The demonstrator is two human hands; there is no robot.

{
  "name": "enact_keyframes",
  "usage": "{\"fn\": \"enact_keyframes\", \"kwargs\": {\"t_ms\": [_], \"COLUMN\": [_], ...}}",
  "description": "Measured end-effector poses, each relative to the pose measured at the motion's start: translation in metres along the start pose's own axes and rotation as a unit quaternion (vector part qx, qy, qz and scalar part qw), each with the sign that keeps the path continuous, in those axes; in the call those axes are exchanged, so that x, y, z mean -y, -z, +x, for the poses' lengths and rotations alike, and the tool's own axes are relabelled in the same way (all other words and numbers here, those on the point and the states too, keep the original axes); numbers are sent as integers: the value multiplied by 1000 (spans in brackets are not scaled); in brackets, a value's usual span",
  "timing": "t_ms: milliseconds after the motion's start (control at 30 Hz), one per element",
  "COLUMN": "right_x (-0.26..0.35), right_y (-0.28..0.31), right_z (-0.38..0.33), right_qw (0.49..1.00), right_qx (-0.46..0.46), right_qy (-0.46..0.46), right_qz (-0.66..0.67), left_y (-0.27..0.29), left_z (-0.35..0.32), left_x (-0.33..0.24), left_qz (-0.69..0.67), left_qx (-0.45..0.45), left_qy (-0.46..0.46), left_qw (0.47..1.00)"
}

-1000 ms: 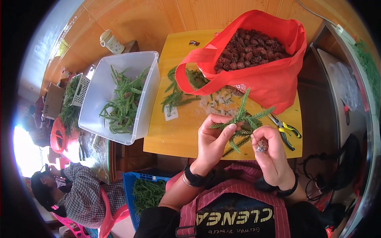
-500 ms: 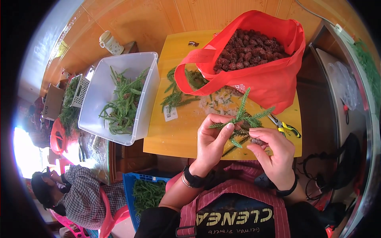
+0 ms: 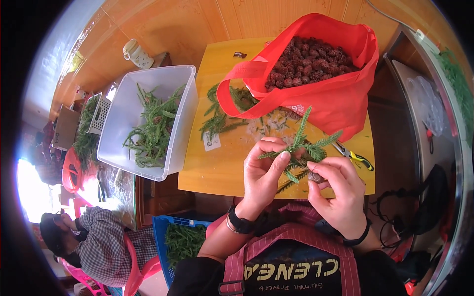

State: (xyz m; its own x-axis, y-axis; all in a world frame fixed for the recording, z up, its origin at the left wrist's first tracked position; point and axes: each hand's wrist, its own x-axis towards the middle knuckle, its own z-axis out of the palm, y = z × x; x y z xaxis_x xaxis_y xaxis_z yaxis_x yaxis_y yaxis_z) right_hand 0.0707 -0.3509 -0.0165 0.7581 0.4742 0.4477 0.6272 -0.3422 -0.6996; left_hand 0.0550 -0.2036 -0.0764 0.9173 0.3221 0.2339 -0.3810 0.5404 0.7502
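Observation:
My left hand (image 3: 265, 172) pinches a green pine sprig (image 3: 312, 149) above the near part of the yellow table (image 3: 217, 172), its needled arms spreading up and to the right. Just beneath the sprig, my right hand (image 3: 340, 193) has thumb and fingers closed on a brown pine cone (image 3: 316, 178), held close against the sprig's lower side. Fingers partly hide where cone and sprig meet. Beyond my hands stands a red fabric bag (image 3: 340, 101) full of pine cones (image 3: 308, 64). Yellow-and-black handled pliers (image 3: 363, 161) lie right of my right hand.
To the left, a clear plastic bin (image 3: 112, 138) holds pine sprigs. More sprigs (image 3: 217, 123) and a white tag (image 3: 212, 141) lie on the table. A blue crate (image 3: 168, 222) of greenery stands below. At lower left sits a person in a checked shirt (image 3: 101, 241).
My right hand has shifted slightly left and down, its fingers bending further round the pine cone. My left hand and the sprig have barely moved.

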Motion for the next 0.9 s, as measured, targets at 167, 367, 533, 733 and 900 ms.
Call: {"fn": "enact_keyframes", "kwargs": {"t_ms": [167, 367, 533, 733, 900], "right_x": [-4, -9, -14, -18, -21], "right_y": [-7, -10, -16, -19, -21], "right_z": [2, 5, 6, 11, 15], "right_qw": [999, 998, 997, 994, 994], "right_qx": [-41, -40, -63, -93, -85], "right_qy": [20, 39, 37, 54, 53], "right_qz": [-14, -13, 13, 23, 35], "left_y": [-3, -4, -8, -13, -13], "left_z": [-3, -4, -2, -1, -1], "left_x": [1, 1, 1, -3, -5], "left_qz": [6, 25, 58, 128, 159], "left_qx": [12, 19, 23, 6, 2], "left_qy": [7, 12, -20, -69, -68], "left_qw": [1000, 999, 998, 989, 985]}}
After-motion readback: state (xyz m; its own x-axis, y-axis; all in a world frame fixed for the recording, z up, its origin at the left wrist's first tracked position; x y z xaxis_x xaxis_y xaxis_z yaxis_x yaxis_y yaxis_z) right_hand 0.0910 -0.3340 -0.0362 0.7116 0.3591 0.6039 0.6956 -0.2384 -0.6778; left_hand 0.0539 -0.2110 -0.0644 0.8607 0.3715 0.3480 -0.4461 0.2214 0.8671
